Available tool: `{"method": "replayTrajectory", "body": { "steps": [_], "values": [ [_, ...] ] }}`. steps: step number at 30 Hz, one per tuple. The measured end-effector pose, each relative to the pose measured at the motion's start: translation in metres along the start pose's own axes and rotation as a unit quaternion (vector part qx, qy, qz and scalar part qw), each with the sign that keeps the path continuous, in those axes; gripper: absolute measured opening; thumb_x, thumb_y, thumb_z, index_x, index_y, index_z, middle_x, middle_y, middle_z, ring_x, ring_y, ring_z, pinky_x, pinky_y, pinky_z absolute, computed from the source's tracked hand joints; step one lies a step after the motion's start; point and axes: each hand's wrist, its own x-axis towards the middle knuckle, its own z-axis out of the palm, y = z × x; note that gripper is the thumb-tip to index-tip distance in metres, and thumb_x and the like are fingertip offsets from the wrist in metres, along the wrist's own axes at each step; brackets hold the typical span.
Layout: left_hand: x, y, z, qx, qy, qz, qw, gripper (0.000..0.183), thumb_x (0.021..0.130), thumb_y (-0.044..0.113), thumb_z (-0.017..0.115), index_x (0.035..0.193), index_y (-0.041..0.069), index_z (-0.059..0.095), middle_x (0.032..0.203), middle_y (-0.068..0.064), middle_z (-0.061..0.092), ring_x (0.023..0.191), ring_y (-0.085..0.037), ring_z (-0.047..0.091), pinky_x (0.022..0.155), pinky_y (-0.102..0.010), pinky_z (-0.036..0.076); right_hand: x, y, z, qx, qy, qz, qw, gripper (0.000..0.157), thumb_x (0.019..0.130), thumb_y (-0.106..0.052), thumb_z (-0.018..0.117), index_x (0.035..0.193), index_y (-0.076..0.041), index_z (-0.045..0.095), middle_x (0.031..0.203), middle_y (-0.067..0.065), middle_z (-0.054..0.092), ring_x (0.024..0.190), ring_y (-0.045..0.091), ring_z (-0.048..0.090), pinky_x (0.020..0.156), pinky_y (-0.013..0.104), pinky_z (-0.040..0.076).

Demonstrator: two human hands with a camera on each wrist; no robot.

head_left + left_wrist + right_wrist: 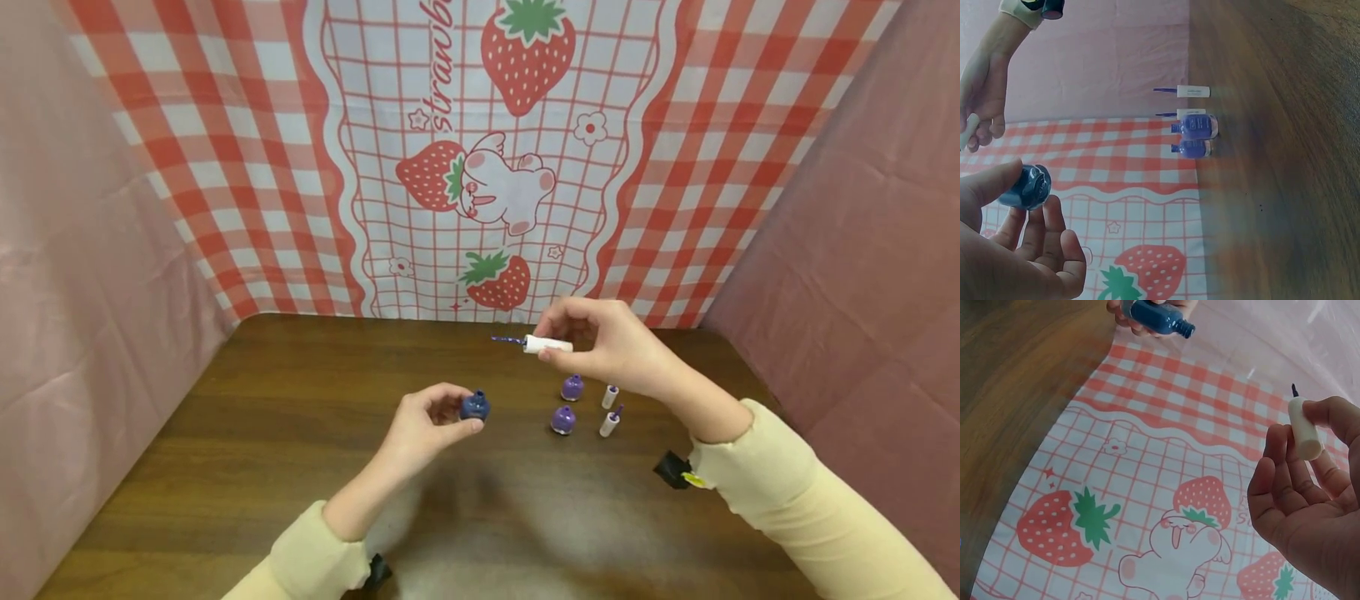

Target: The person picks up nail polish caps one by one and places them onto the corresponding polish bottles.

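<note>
In the head view my left hand (426, 425) grips a dark blue nail polish bottle (476, 407) between thumb and fingers, its bare threaded neck upward. The left wrist view shows the bottle's rounded base end near the fingertips. Up and to the right, my right hand (600, 337) pinches a white nail polish cap (547, 344). The cap lies sideways, and its dark-coated brush (508, 339) points left, apart from the bottle. In the right wrist view the cap (1304, 428) sits between thumb and fingers.
Two uncapped purple polish bottles (572, 387) stand on the wooden table (247, 450) below the right hand. Beside them two white caps (610, 425) stand with their purple brushes upward. A strawberry-print cloth (480, 275) hangs at the back, pink cloths at both sides.
</note>
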Motion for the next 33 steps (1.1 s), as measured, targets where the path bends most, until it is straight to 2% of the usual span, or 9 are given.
{"method": "replayTrajectory", "body": {
  "steps": [2, 9, 14, 21, 28, 33],
  "values": [
    [0.001, -0.003, 0.001, -0.003, 0.003, 0.004, 1.0, 0.026, 0.071, 0.008, 0.073, 0.096, 0.005, 0.064, 0.087, -0.009, 0.065, 0.073, -0.018, 0.057, 0.064, -0.025, 0.047, -0.001, -0.001, 0.002, 0.001, 0.0, -0.006, 1.0, 0.015, 0.075, -0.002, 0.068, 0.088, -0.004, 0.06, 0.078, 0.003, 0.06, 0.068, 0.015, 0.054, 0.061, 0.027, 0.049],
    [0.011, -0.029, 0.008, -0.02, 0.012, 0.021, 0.9995, 0.029, 0.069, 0.013, 0.076, 0.095, 0.01, 0.065, 0.086, -0.006, 0.066, 0.072, -0.015, 0.058, 0.063, -0.024, 0.048, -0.004, 0.005, 0.009, -0.002, 0.005, -0.018, 1.0, 0.015, 0.075, -0.003, 0.069, 0.087, -0.007, 0.061, 0.078, 0.002, 0.06, 0.066, 0.014, 0.05, 0.053, 0.023, 0.045],
    [0.012, -0.032, 0.011, -0.021, 0.02, 0.045, 0.9986, 0.029, 0.068, 0.016, 0.077, 0.094, 0.011, 0.065, 0.084, -0.005, 0.066, 0.07, -0.014, 0.057, 0.062, -0.025, 0.048, -0.005, 0.007, 0.015, -0.009, 0.008, -0.023, 1.0, 0.015, 0.074, -0.004, 0.07, 0.086, -0.006, 0.061, 0.08, 0.002, 0.061, 0.068, 0.014, 0.051, 0.056, 0.024, 0.046],
    [0.009, -0.028, 0.014, -0.018, 0.027, 0.042, 0.9986, 0.027, 0.068, 0.013, 0.076, 0.092, 0.012, 0.064, 0.083, -0.004, 0.065, 0.071, -0.014, 0.057, 0.063, -0.025, 0.048, -0.008, 0.01, 0.021, 0.005, 0.007, -0.034, 0.999, 0.016, 0.074, -0.002, 0.069, 0.088, -0.005, 0.062, 0.083, 0.004, 0.063, 0.066, 0.014, 0.053, 0.051, 0.024, 0.047],
    [-0.003, -0.003, 0.013, -0.012, 0.021, 0.046, 0.9987, 0.025, 0.07, 0.006, 0.074, 0.092, 0.004, 0.063, 0.082, -0.011, 0.065, 0.071, -0.018, 0.057, 0.064, -0.026, 0.048, -0.008, 0.012, 0.025, 0.006, 0.011, -0.059, 0.998, 0.017, 0.072, 0.0, 0.07, 0.086, -0.005, 0.063, 0.08, 0.004, 0.063, 0.063, 0.013, 0.052, 0.05, 0.022, 0.045],
    [-0.007, 0.003, 0.013, -0.01, 0.017, 0.04, 0.999, 0.024, 0.071, 0.006, 0.073, 0.093, 0.004, 0.063, 0.083, -0.011, 0.065, 0.073, -0.018, 0.058, 0.066, -0.027, 0.048, -0.008, 0.013, 0.026, 0.002, 0.011, -0.076, 0.997, 0.017, 0.071, 0.002, 0.07, 0.085, -0.005, 0.064, 0.079, 0.005, 0.064, 0.063, 0.014, 0.053, 0.052, 0.02, 0.044]
  ]
}}
